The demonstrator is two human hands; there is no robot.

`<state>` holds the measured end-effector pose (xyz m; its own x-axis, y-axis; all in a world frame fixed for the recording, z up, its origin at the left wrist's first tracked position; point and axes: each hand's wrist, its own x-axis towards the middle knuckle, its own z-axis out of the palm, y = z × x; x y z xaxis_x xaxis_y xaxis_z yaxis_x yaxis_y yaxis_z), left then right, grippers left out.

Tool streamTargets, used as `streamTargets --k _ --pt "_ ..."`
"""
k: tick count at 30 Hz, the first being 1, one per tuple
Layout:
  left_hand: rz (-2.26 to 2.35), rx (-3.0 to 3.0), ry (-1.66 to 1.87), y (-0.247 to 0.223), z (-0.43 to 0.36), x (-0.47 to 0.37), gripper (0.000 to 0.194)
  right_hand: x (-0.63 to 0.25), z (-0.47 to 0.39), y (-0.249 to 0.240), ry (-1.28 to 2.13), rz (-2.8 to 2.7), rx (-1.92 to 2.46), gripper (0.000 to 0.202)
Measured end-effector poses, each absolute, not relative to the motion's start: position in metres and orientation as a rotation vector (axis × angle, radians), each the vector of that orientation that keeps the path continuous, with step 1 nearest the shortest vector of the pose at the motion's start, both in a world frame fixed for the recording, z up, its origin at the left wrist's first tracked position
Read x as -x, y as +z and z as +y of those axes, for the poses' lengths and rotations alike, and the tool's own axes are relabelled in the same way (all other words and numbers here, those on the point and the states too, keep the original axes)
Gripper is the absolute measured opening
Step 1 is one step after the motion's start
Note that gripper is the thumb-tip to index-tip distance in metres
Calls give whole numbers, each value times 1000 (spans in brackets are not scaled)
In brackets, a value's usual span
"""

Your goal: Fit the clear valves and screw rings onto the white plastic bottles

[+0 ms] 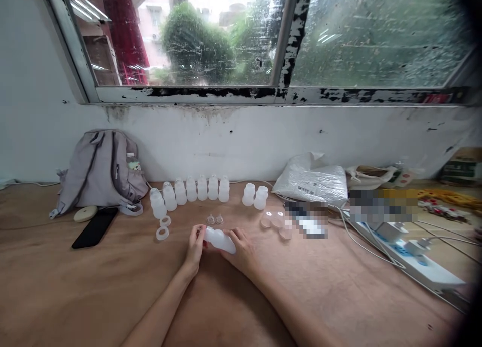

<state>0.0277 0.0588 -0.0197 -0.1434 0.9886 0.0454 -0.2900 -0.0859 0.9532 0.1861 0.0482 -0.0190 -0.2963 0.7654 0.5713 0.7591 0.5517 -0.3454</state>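
A frosted white baby bottle [221, 239] lies tilted on its side between my two hands, just above the tabletop. My left hand [195, 247] grips its neck end at the left, where the fingers hide what is there. My right hand [243, 249] is wrapped round the wider end. Two clear bottle nipples [215, 219] stand right behind the held bottle. Two white collar rings [162, 233] lie to the left, close to a curved row of several matching bottles [191, 189]. Two open-necked bottles [254, 196] stand further right, with pinkish translucent domed caps [277, 220] in front of them.
A grey backpack [100, 171] leans on the wall at the left, with a black phone [95, 228] and a cream round object [85, 214] before it. At the right are a silvery plastic bag [314, 179] and a power strip [417, 254] with trailing white cables.
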Motion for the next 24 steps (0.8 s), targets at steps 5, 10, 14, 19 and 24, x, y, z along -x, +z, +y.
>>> streamTargets --k 5,10,14,19,24 --pt "1029 -901 1461 -13 58 -26 34 -191 50 -18 -121 -2072 1180 40" --pt "964 -776 1439 -15 62 -17 32 -191 49 -15 -79 -2052 1199 40" --pt "815 -721 1380 -14 67 -10 40 -190 47 -14 -34 -2043 1205 39" --pt "811 -753 1417 -12 67 -10 36 -188 46 -15 -46 -2047 1217 41" --pt "729 -809 1443 -13 66 -11 50 -189 45 -14 -77 -2080 1204 40"
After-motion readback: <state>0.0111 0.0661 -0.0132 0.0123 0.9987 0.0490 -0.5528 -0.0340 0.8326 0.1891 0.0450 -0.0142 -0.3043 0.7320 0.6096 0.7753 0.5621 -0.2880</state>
